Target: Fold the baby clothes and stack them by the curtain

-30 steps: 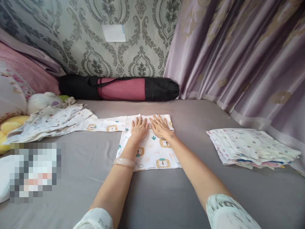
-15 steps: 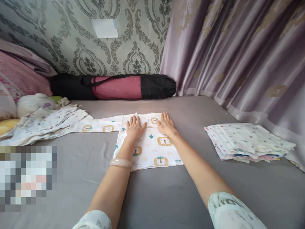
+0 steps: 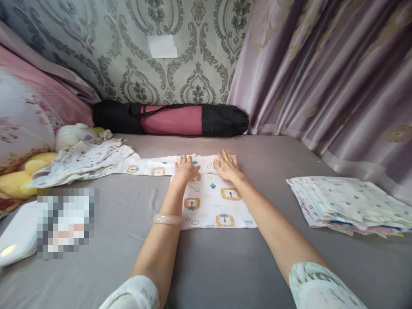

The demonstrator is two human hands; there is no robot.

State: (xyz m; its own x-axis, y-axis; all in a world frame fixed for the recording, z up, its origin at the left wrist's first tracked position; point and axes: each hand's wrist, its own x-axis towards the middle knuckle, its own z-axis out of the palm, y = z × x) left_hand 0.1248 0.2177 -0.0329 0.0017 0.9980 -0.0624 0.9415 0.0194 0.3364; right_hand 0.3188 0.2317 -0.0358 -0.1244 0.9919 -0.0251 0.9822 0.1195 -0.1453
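Left hand (image 3: 186, 170): palm down, flat on the upper left part of the lion-print garment (image 3: 210, 201); grip spread, clamped on nothing. Right hand (image 3: 228, 166): palm down near the garment's upper right corner; grip likewise spread. Garment lies on the grey sheet (image 3: 225, 266), beneath and between both hands; its near edge runs roughly straight, nearer the wearer than either hand. One sleeve (image 3: 148, 166) extends left of the left hand to the loose clothes (image 3: 85, 159). Bare sheet separates the right hand from the folded stack (image 3: 347, 201), well apart to its right. Beyond both hands, a strip of bare sheet reaches the black-and-pink rolled bag (image 3: 170, 120) along the wall. Open sheet also lies nearer than the garment, between the forearms.
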